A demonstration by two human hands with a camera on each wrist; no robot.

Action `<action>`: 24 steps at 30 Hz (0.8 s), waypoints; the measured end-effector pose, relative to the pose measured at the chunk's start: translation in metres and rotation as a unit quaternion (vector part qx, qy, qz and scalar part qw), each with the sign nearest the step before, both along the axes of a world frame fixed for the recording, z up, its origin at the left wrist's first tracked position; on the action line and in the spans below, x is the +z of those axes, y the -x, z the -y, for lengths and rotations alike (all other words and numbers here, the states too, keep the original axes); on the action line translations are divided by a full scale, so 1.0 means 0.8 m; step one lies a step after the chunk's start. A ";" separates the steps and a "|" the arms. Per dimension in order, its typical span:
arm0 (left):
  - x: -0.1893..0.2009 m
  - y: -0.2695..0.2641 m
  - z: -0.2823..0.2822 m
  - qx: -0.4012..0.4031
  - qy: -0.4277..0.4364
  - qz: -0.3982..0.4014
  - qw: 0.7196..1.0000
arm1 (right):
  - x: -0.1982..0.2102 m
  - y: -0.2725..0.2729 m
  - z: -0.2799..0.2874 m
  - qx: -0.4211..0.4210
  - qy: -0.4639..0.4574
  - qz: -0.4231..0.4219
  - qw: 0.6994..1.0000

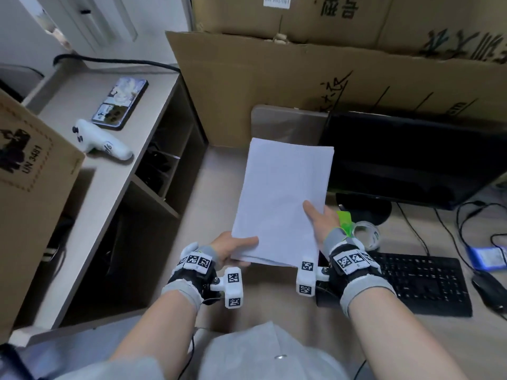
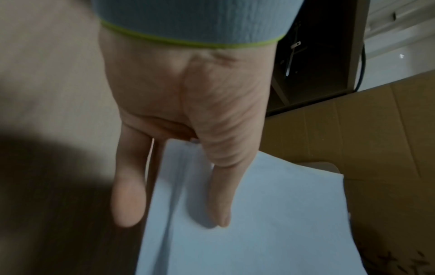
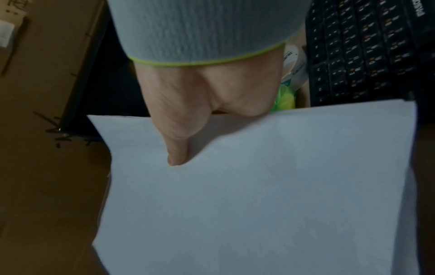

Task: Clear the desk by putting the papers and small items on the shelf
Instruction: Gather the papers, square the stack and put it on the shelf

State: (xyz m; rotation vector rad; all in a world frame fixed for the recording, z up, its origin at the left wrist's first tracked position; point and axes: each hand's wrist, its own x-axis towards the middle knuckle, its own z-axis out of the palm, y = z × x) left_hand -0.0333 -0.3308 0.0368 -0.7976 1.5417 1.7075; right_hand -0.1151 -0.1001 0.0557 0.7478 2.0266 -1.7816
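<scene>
A stack of white papers (image 1: 282, 198) is held up above the desk in front of me. My left hand (image 1: 233, 249) pinches its near left corner, thumb on top and fingers underneath; the left wrist view shows the papers (image 2: 270, 214) under the thumb. My right hand (image 1: 319, 220) grips the right edge the same way, thumb lying on the papers (image 3: 259, 186). The shelf (image 1: 153, 165) stands to the left, its dark compartments open toward me. A roll of clear tape (image 1: 367, 234) and a green item (image 1: 345, 219) lie on the desk just beyond my right wrist.
A black monitor (image 1: 411, 157) and keyboard (image 1: 422, 283) sit at right, with cables, a mouse (image 1: 491, 294) and a blue device (image 1: 488, 256). Big cardboard boxes (image 1: 301, 78) wall off the back. On the shelf top lie a phone (image 1: 120, 102), a white controller (image 1: 104, 144) and a brown box (image 1: 30, 187).
</scene>
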 end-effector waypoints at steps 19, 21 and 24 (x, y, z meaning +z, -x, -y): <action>0.029 -0.055 -0.092 0.084 0.014 -0.101 0.991 | 0.063 -0.067 -0.071 0.023 0.042 -0.050 0.998; 0.037 -0.057 -0.086 0.048 0.019 -0.080 0.995 | 0.068 -0.070 -0.069 -0.005 0.012 -0.025 1.000; 0.040 -0.069 -0.074 0.017 0.022 -0.061 0.998 | 0.074 -0.090 -0.058 -0.035 -0.009 0.005 0.999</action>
